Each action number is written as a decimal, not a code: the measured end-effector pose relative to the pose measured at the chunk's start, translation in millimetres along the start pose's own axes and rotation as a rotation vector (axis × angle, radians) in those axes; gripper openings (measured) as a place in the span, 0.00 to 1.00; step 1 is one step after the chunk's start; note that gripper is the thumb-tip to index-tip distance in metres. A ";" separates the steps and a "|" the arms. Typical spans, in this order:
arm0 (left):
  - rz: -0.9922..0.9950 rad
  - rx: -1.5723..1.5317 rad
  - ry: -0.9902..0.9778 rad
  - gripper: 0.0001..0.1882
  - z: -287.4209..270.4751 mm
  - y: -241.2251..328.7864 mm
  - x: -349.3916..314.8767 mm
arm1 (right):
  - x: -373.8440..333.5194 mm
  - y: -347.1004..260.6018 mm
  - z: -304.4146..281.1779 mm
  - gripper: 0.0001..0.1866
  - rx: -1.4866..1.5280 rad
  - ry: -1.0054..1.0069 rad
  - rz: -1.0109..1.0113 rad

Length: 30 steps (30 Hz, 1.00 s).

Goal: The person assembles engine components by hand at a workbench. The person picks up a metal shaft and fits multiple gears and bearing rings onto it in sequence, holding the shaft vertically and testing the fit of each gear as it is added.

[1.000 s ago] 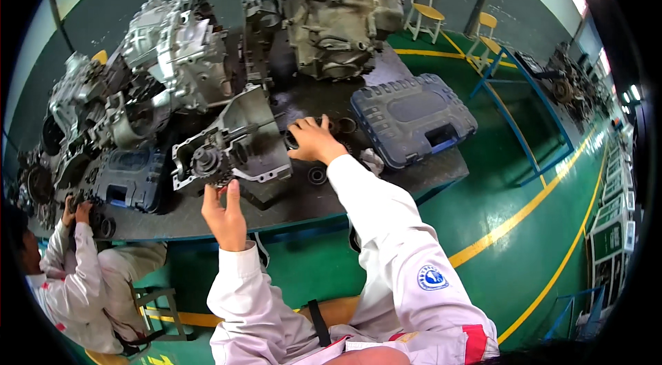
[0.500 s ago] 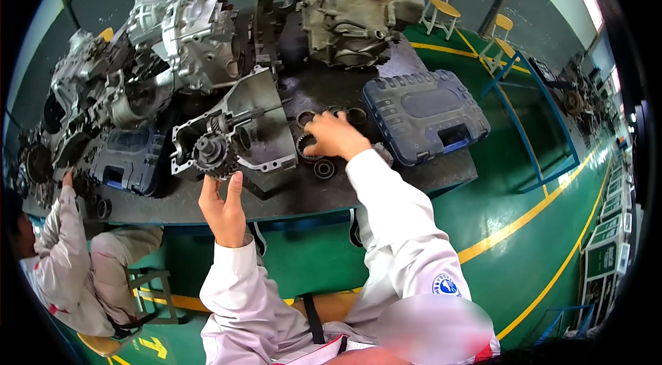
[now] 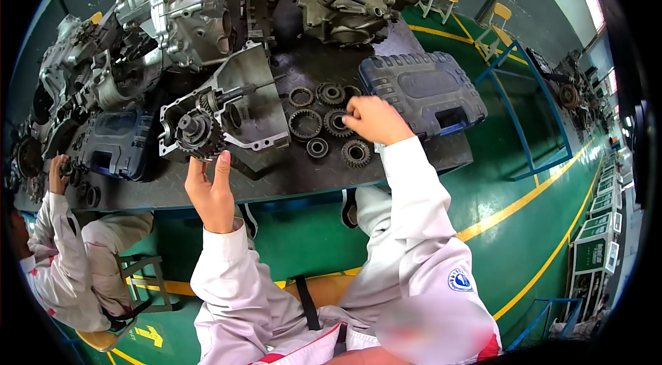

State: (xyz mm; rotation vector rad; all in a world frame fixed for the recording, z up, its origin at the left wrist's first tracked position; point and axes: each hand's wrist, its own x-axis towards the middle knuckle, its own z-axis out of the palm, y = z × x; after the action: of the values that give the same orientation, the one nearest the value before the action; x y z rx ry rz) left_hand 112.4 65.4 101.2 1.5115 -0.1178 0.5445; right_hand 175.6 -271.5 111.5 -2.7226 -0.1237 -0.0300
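A grey metal gearbox housing half (image 3: 252, 106) lies on the dark workbench (image 3: 296, 172), with a gear cluster on shafts (image 3: 196, 132) sticking out at its near left. My left hand (image 3: 210, 189) reaches up under that cluster, fingertips touching its lower gears. Several loose gears and rings (image 3: 329, 129) lie to the right of the housing. My right hand (image 3: 372, 120) hovers over them with fingers curled, pinching at a gear near its fingertips; what it holds is hidden.
A blue plastic tool case (image 3: 420, 89) lies right of the gears, another blue case (image 3: 117, 144) at left. Large gearbox assemblies (image 3: 176, 6) crowd the bench's far side. Another person (image 3: 62, 254) in white sits at the left, hand on parts. Green floor with yellow lines lies below.
The view has drawn closer to the bench. My right hand has stayed over the loose gears, and my left hand has risen to touch the gear cluster.
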 end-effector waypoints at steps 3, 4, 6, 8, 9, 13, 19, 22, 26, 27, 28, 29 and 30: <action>-0.007 -0.011 -0.007 0.13 -2.4 -0.6 -1.4 | -26.4 5.9 6.3 0.25 -0.047 -0.126 0.058; -0.004 -0.012 -0.005 0.13 -2.5 -0.9 -1.0 | -33.9 6.6 7.4 0.25 -0.046 -0.134 0.056; -0.003 -0.012 0.000 0.13 -4.0 -0.8 -1.1 | -47.4 6.1 6.8 0.31 -0.005 -0.135 0.049; -0.004 0.002 -0.008 0.14 -4.4 0.3 -1.0 | -48.8 11.9 12.4 0.36 -0.008 -0.197 0.048; -0.003 0.002 -0.011 0.14 -2.9 0.7 -0.6 | -49.2 14.4 13.9 0.36 0.013 -0.223 0.005; -0.006 0.019 -0.007 0.14 -2.6 0.8 -0.4 | -48.4 10.4 12.5 0.31 0.003 -0.253 -0.029; -0.021 0.022 0.010 0.14 -3.5 3.4 -0.9 | -47.0 1.7 9.2 0.27 -0.032 -0.245 -0.025; -0.009 0.024 0.014 0.14 -1.5 3.4 -1.6 | -48.9 0.9 7.5 0.27 -0.017 -0.232 -0.026; -0.001 0.027 0.011 0.13 -0.4 5.3 -0.8 | -52.7 -0.9 16.8 0.28 -0.118 -0.166 -0.091; 0.006 0.025 0.011 0.13 -0.5 5.0 -0.9 | -52.6 -2.7 17.1 0.28 -0.119 -0.170 -0.093; 0.013 0.023 0.012 0.13 -0.6 4.9 -0.9 | -52.5 -5.5 16.5 0.28 -0.139 -0.182 -0.068; 0.010 0.023 0.016 0.13 -0.3 5.4 -0.8 | -52.0 -7.8 16.1 0.28 -0.160 -0.195 -0.044; 0.013 0.025 0.014 0.13 0.0 6.5 -0.6 | -51.4 -8.0 16.5 0.28 -0.161 -0.199 -0.047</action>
State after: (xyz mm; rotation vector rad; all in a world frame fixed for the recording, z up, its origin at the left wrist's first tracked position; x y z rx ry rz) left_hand 109.2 65.1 106.9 1.5322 -0.1104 0.5689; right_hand 123.8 -261.8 97.6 -2.8780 -0.2530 0.2270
